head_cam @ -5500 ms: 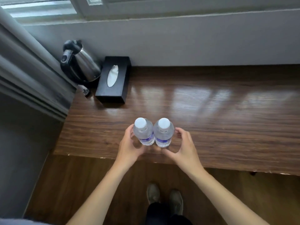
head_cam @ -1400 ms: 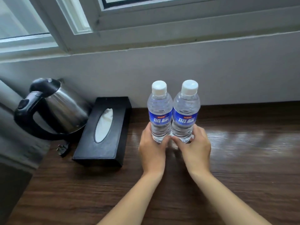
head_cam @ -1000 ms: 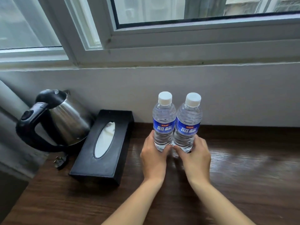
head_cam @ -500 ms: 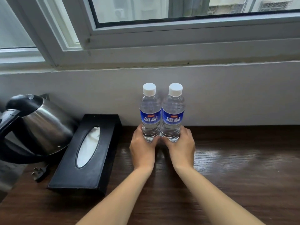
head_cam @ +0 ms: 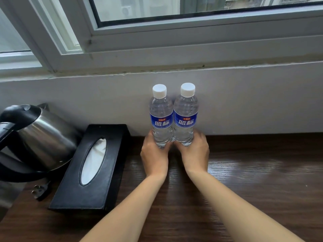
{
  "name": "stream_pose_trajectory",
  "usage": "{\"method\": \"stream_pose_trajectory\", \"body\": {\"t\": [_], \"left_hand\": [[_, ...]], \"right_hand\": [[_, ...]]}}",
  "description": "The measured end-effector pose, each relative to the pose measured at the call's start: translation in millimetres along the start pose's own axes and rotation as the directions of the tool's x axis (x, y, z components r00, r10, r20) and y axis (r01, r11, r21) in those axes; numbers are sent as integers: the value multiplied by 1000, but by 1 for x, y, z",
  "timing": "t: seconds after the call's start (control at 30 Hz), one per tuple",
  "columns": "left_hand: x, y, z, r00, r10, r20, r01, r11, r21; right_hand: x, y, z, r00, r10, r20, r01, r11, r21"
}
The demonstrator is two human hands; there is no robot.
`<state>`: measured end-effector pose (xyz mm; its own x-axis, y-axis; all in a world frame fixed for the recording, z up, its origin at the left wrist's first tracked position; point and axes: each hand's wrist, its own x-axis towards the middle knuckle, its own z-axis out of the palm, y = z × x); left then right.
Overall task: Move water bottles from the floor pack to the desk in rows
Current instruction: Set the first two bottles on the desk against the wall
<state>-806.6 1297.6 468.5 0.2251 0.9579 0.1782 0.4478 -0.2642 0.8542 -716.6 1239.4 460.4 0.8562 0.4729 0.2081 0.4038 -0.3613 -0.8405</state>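
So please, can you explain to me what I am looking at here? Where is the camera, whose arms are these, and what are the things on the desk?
There is no machine here. A person wears one camera on the head, looking forward and down, so the two arms coming in from the bottom are that person's own.

The left hand holds the left bottle near its base, and the right hand holds the right bottle the same way. Both water bottles stand upright, side by side and touching, at the back of the wooden desk, close to the wall under a window. Each has a white cap and a blue label.

To the left lie a black tissue box and, beyond it, a steel kettle. The floor pack is not in view.
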Motion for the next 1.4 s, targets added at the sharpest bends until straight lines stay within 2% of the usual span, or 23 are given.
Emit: {"method": "stream_pose_trajectory", "body": {"t": [0.37, 0.5, 0.67, 0.87, 1.07, 1.2, 1.33, 1.4], "left_hand": [[-1, -5, 2, 999, 44, 0, -44, 999, 21], [-7, -8, -3, 996, -52, 70, 54, 998, -20], [-28, 1, -24, 966, -226, 128, 240, 965, -105], [-61, 18, -66, 950, -250, 189, 283, 944, -173], [-105, 51, -119, 907, -230, 354, 316, 925, -210], [-145, 89, -163, 848, -112, 518, 211, 968, -137], [-189, 131, -201, 714, -29, 699, 80, 996, -41], [-213, 152, -217, 665, -8, 747, 35, 999, -20]], "right_hand": [[-1, -1, 4, 1000, 7, 10, -7, 1000, -6], [-7, -1, -1, 987, 144, 67, -147, 989, 33], [-27, -6, -24, 964, 240, 118, -252, 963, 101], [-68, -31, -69, 934, 317, 166, -344, 923, 172], [-107, -61, -133, 883, 350, 312, -418, 889, 186], [-142, -85, -200, 838, 364, 406, -447, 885, 128], [-184, -107, -275, 839, 384, 385, -436, 899, 52], [-210, -115, -310, 837, 404, 370, -443, 896, 25]]}}
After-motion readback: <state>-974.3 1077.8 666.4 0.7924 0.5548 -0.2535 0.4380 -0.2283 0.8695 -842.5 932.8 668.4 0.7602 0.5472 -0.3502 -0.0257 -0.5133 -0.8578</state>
